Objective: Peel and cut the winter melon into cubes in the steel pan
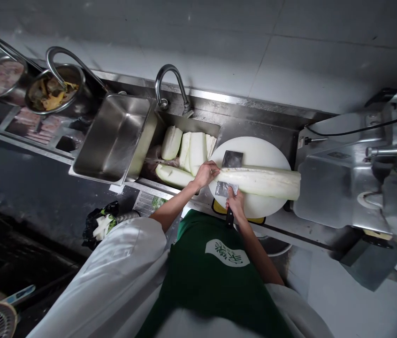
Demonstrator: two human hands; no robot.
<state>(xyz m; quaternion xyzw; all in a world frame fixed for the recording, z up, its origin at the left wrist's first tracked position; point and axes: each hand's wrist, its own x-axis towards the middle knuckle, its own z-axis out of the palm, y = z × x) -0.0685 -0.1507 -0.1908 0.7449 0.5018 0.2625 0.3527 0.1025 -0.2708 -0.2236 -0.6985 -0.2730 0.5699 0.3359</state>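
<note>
A long peeled white gourd (265,182) lies across a round white cutting board (255,150). My left hand (206,172) is closed on the gourd's left end. My right hand (235,201) grips the black handle of a cleaver (229,164), whose flat blade stands across the gourd near that left end. Several cut pale gourd pieces (187,152) lie in the sink just left of the board.
A curved faucet (170,84) rises behind the sink. An empty steel tray (114,136) sits to the left, with two metal strainers of food (54,89) beyond it. A steel machine (360,173) stands at the right. A black bag with scraps (102,224) lies lower left.
</note>
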